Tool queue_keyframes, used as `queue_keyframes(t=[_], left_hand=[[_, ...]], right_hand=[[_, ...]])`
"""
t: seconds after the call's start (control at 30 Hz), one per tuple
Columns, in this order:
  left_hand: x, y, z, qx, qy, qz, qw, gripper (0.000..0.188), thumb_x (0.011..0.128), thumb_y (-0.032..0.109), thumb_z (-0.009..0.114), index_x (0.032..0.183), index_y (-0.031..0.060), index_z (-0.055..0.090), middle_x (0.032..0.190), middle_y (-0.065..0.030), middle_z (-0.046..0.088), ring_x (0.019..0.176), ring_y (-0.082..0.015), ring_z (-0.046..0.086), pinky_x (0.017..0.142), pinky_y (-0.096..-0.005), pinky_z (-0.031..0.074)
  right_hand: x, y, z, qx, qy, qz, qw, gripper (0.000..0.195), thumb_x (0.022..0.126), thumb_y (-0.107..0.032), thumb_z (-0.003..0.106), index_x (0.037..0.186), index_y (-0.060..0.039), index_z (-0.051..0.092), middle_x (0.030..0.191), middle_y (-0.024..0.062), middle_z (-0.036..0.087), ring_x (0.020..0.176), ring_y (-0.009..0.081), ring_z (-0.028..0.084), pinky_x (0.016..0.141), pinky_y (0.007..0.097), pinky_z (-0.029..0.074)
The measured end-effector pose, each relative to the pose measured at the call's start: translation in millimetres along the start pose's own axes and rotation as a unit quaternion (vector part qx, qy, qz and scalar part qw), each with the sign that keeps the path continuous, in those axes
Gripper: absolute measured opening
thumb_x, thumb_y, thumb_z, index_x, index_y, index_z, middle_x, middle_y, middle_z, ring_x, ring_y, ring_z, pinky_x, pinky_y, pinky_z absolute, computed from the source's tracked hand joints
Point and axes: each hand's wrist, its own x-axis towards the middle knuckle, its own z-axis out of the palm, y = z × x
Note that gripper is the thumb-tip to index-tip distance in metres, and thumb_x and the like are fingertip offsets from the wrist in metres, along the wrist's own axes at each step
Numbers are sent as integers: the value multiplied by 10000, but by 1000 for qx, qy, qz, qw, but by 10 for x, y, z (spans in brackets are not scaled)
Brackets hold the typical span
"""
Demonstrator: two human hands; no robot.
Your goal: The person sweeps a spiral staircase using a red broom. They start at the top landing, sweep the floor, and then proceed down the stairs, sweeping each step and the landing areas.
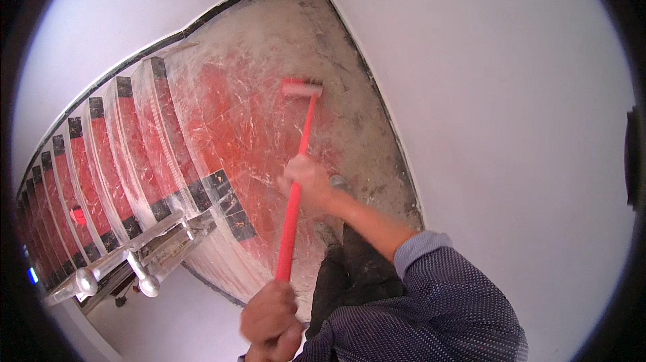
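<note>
A long-handled red broom (290,233) slants across the middle of the view. My left hand (272,314) grips the upper end of its handle, near the bottom of the picture. Farther down the handle, my right hand (307,178) is closed around it. The broom's red head (302,87) has a pale strip along it and rests on or just above the floor; motion blurs it, so contact is unclear. Below it, the red stone landing (227,114) is coated with pale dust and streaks. Both my shoes (328,236) stand on this floor beside the handle.
Red steps with black borders (133,114) run away on the left. Along them stands a metal railing (139,241) with rounded ends. A small red object (78,214) lies on one step. White walls (494,109) with dark skirting (376,84) bound the landing.
</note>
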Motion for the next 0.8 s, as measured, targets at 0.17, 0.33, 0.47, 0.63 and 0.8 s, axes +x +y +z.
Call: queue_keyframes(t=[0.17,0.33,0.47,0.63,0.8], left_hand=[[-149,-611,334,-40,-35,33,998,128,736,10,590,610,5,565,592,-113,526,549,-297,534,629,-442,482],[-614,-607,156,-81,-131,18,988,61,713,-52,653,702,8,655,654,-113,556,560,-295,528,582,-402,446],[-1246,-66,-116,-53,-191,-16,980,63,719,-48,670,684,2,653,593,-98,514,517,-274,498,544,-384,419],[-1720,405,-341,-27,-141,-23,989,125,788,70,697,692,-1,661,574,-123,549,481,-301,535,496,-407,414],[-1746,598,-487,55,-78,-50,994,61,775,12,672,718,11,652,626,-122,578,539,-282,580,530,-377,445]], right_hand=[[-33,601,-259,-55,48,11,997,181,841,-145,699,718,-91,579,797,112,600,825,362,612,700,486,538],[-982,375,172,-28,42,89,995,182,843,-132,703,747,-80,559,793,137,576,844,387,598,737,500,528],[-1902,-389,859,57,27,90,994,172,816,-118,704,749,-89,548,794,136,566,836,392,580,784,495,499],[-2617,-1386,1636,165,-6,91,982,207,757,-104,714,728,-73,511,782,129,547,815,385,559,719,467,449],[-2680,-1760,1925,223,-174,119,952,160,809,-135,694,766,-37,575,846,172,611,849,434,606,782,536,507]])
